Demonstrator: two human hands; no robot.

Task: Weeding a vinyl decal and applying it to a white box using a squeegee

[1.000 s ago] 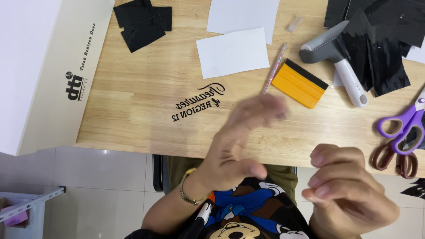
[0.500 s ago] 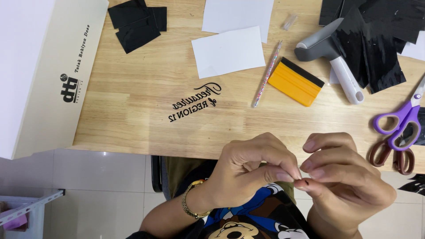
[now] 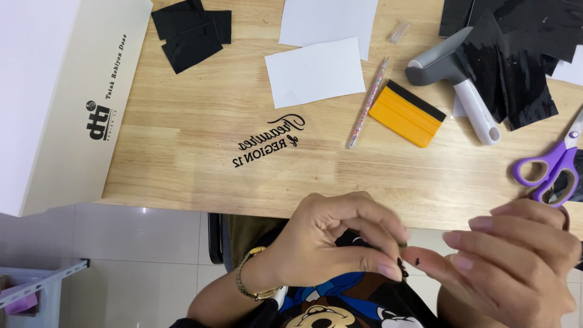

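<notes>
Below the near edge of the wooden table point(image 3: 182, 121), over the lap, the two hands are held close together. A tiny black vinyl scrap point(image 3: 401, 267) is pinched between thumb and forefinger of the left hand point(image 3: 328, 243), whose other fingers are curled in; a gold bracelet point(image 3: 249, 285) is worn on its wrist. The right hand point(image 3: 516, 261) is held with fingers extended and relaxed, nothing being grasped; a small black speck is seen stuck on one fingertip point(image 3: 425, 260), just beside the pinched scrap.

On the table, black vinyl lettering point(image 3: 270, 141) is laid near the middle. Beyond it a white paper sheet point(image 3: 314, 71), a glittery pen point(image 3: 368, 103) and an orange squeegee point(image 3: 407, 113) are placed. Towards the right edge a grey-and-white roller tool point(image 3: 461, 85), black vinyl sheets point(image 3: 522, 54) and purple scissors point(image 3: 549, 173) are found. Black vinyl pieces point(image 3: 188, 33) lie at the far left, beside a white box point(image 3: 48, 91).
</notes>
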